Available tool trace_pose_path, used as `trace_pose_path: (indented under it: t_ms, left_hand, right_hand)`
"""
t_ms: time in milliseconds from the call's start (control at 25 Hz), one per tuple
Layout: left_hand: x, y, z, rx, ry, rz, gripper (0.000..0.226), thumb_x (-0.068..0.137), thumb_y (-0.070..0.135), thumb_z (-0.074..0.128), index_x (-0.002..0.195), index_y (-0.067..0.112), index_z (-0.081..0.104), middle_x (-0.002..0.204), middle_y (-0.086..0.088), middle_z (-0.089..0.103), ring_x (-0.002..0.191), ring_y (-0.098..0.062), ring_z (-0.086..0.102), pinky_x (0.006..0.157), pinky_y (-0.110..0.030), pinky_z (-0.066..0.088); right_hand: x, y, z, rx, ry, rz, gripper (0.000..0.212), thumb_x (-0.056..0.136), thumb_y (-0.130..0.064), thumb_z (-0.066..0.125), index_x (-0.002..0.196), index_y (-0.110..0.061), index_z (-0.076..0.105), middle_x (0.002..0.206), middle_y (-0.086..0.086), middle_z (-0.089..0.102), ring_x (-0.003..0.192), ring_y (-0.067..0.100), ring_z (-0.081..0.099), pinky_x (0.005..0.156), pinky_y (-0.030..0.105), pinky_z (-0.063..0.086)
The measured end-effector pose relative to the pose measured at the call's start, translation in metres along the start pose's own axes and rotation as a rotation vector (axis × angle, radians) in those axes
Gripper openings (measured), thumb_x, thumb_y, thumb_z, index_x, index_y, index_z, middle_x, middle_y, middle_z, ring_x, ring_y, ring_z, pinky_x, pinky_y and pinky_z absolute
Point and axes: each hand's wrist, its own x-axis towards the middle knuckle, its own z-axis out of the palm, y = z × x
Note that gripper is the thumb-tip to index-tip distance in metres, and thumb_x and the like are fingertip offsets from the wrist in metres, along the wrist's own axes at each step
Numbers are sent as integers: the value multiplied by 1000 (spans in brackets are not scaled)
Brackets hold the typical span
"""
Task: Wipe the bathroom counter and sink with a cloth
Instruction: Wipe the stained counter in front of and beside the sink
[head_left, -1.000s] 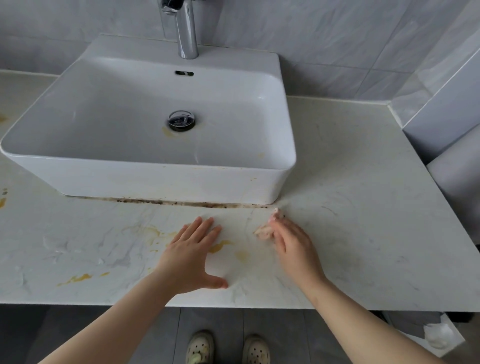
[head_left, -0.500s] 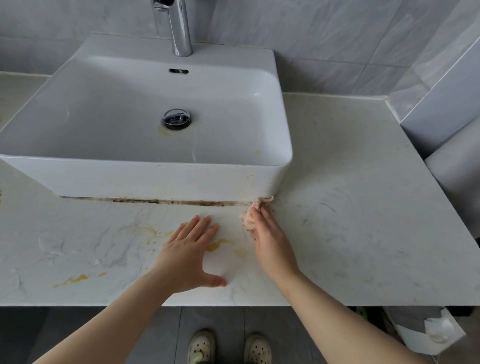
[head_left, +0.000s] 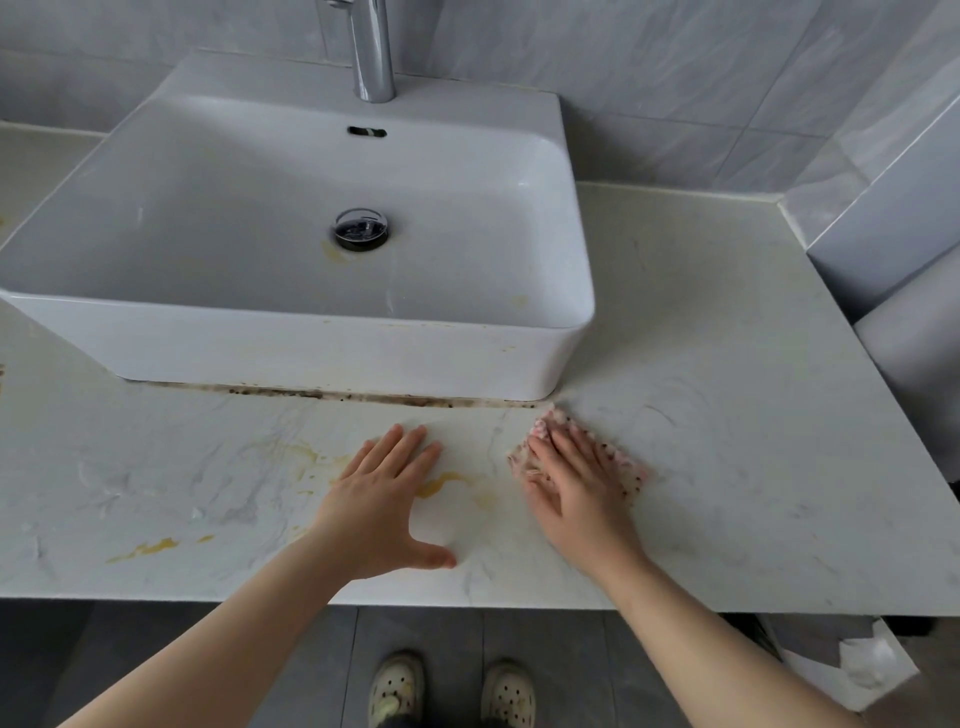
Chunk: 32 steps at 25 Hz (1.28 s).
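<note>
As the left hand (head_left: 387, 499) lies flat, the right hand's (head_left: 576, 493) straight fingers (head_left: 563, 448) press cloth (head_left: 627, 468) near the sink's (head_left: 550, 364) corner.

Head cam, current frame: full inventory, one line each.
sink: 1, white, on counter, left-centre
faucet: 1, chrome, behind basin
drain: 1, chrome, basin floor
counter: 1, pale marble, under sink
yellow stains: several, yellow, counter front left
grime line: 1, dark, along sink's front base
cloth: 1, pink-white, under right hand, near sink's front right corner
shoes: 2, pale, floor below counter
left hand: 1, flat on counter, left of cloth
right hand: 1, flat, pressing cloth
</note>
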Motion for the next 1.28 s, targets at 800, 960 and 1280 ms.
trace_pose_path:
  t_ms: [800,960,1280]
  left_hand:
    - [-15,-11,9,71,66,20,91,80,78,14,131,13,52,138,-7,49,130,-28,41,108,-38,10]
    - [-20,-23,9,77,130,-22,93,79,79,13,130,12,52,139,-6,49,133,-24,34,107,-41,14]
    - [-22,-29,9,11,176,-13,110,59,86,9,148,21,7,153,7,-6,134,-13,-21,112,-36,-13]
  right_hand:
    - [-38,6,6,-346,-91,163,69,85,-63,-14,147,-38,2,155,-7,3,146,26,5,114,46,-4]
    - [-28,-44,21,-290,-80,236,69,86,-59,-8,148,-39,16,157,1,15,144,33,12,112,52,-2]
    - [-29,-15,19,-356,-22,331,59,89,-61,-5,145,-42,-2,159,-2,6,146,29,5,115,52,1]
